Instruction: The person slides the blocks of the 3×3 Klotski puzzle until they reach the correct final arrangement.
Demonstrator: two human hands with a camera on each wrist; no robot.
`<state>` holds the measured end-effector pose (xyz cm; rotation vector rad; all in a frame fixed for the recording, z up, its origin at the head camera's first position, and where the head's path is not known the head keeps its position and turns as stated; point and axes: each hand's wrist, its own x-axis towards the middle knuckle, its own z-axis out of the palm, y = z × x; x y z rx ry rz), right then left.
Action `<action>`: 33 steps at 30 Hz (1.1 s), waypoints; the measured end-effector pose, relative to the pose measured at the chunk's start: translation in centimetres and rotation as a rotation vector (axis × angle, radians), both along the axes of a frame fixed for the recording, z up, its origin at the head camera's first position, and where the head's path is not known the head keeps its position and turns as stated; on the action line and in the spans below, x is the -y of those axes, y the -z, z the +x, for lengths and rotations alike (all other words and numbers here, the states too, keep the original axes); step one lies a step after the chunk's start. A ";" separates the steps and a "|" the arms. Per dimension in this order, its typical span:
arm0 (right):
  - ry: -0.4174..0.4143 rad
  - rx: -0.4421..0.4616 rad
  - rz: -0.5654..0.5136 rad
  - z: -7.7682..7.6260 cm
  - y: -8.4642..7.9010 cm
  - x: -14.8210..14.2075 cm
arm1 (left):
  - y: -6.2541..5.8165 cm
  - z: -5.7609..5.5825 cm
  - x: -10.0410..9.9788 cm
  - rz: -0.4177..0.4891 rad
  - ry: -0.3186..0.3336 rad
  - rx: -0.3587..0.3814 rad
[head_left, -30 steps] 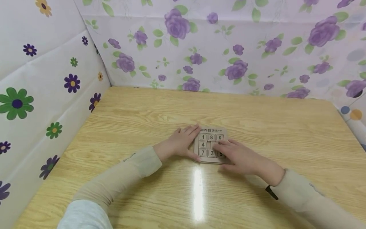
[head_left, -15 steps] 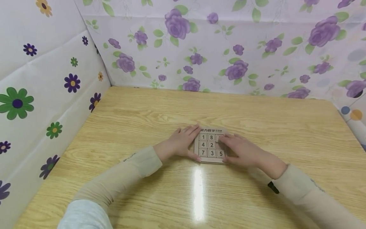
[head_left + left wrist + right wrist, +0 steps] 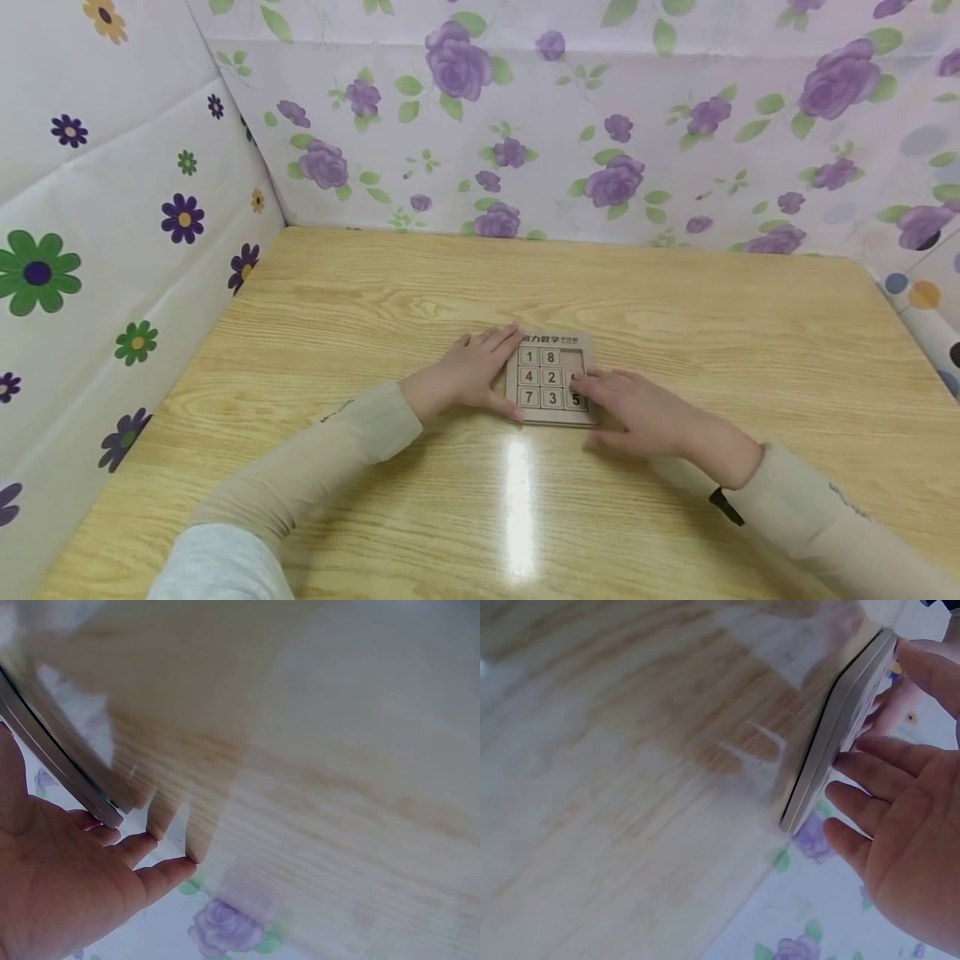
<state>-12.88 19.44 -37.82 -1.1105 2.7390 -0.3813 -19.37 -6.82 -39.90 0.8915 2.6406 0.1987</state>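
Note:
A wooden sliding number puzzle (image 3: 558, 420) lies flat on the table in the head view. My left hand (image 3: 472, 372) rests along its left side, fingers stretched to the far corner and thumb at the near one. Over the right side, my right hand (image 3: 641, 410) touches a tile (image 3: 570, 376) in the middle row with its fingertips, partly covering the number. Below that sits tile 5 (image 3: 577, 400), while the top right slot (image 3: 572, 359) shows bare. In the right wrist view the fingers (image 3: 874, 776) reach extended over the puzzle's edge (image 3: 838, 724).
Under both arms spreads a glossy wood-grain table (image 3: 420, 283), with a bright light reflection near the front. Cloth with purple flowers (image 3: 457, 62) hangs behind it, and daisy-patterned cloth (image 3: 135, 250) stands along the left.
First the middle-row tile 2 went left; then tile 6 slid from the top right slot down one row under my right fingertips. My left hand keeps its place.

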 end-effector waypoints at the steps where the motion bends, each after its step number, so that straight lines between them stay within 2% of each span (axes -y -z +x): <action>1: 0.001 -0.007 -0.005 -0.1 0.0 0.0 | 0.0 0.0 0.0 -0.003 0.000 0.000; 7: -0.004 -0.046 -0.014 -1.4 0.3 0.6 | -0.1 0.0 0.1 -0.015 -0.002 0.002; 14: -0.009 0.007 0.029 -2.6 1.0 2.0 | -0.3 0.2 0.1 -0.027 0.004 0.006; 22: 0.015 0.009 0.058 -2.7 1.0 1.2 | -0.6 0.3 0.0 -0.009 0.009 -0.010; 26: 0.016 -0.023 0.068 -2.6 0.9 0.5 | -0.6 0.3 0.0 -0.009 0.016 -0.024; 33: 0.002 -0.079 0.082 -1.9 0.6 0.3 | -0.6 0.3 0.0 -0.004 0.014 -0.008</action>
